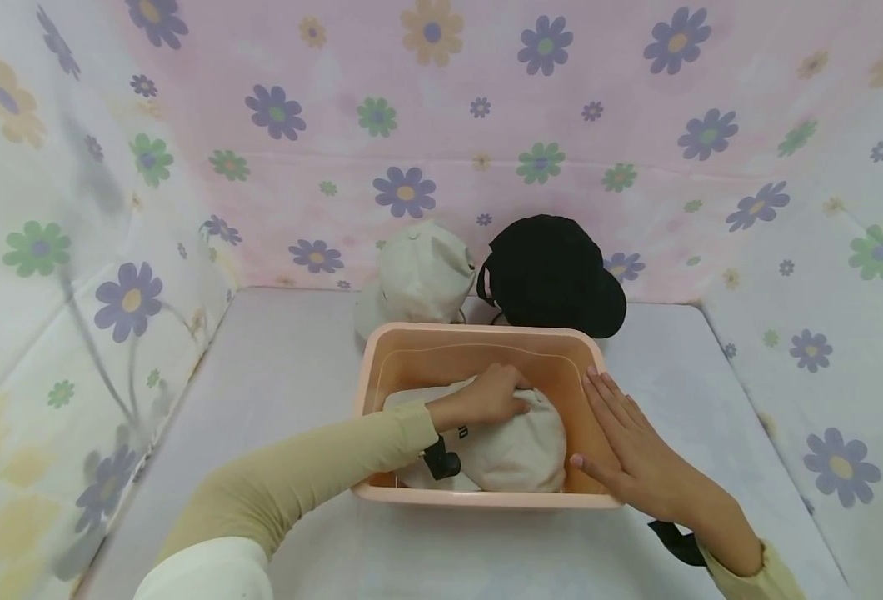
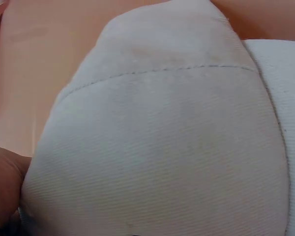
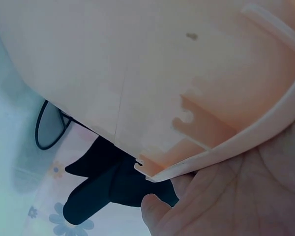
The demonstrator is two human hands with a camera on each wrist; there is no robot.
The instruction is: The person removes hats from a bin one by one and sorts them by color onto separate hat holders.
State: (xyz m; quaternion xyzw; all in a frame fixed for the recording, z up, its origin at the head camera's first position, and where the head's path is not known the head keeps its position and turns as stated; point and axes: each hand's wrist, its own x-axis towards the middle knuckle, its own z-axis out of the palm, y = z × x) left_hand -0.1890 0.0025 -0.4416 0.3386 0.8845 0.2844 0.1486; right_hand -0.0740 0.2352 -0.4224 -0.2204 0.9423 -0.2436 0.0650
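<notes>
Head view: peach plastic tub [image 1: 479,340] on counter [image 1: 299,367], holding cream cap [image 1: 516,450]. Left hand [image 1: 490,398] presses the cap, fingers curled over its crown. Right hand [image 1: 629,442] flat on the tub's right rim, fingers straight. Behind: beige hat [image 1: 417,275], black cap [image 1: 550,275]. Left wrist view alone shows the cream cap's stitching [image 2: 187,69]; right wrist view alone, the rim's underside [image 3: 226,147].

Pale table [image 1: 299,367] with peach tub [image 1: 479,340], cream hat [image 1: 415,275], black cap [image 1: 554,275].

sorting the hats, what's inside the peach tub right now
A cream cap lies inside the peach tub, with the left hand pressing on it. The cap covers most of the floor, so anything beneath it is hidden.
</notes>
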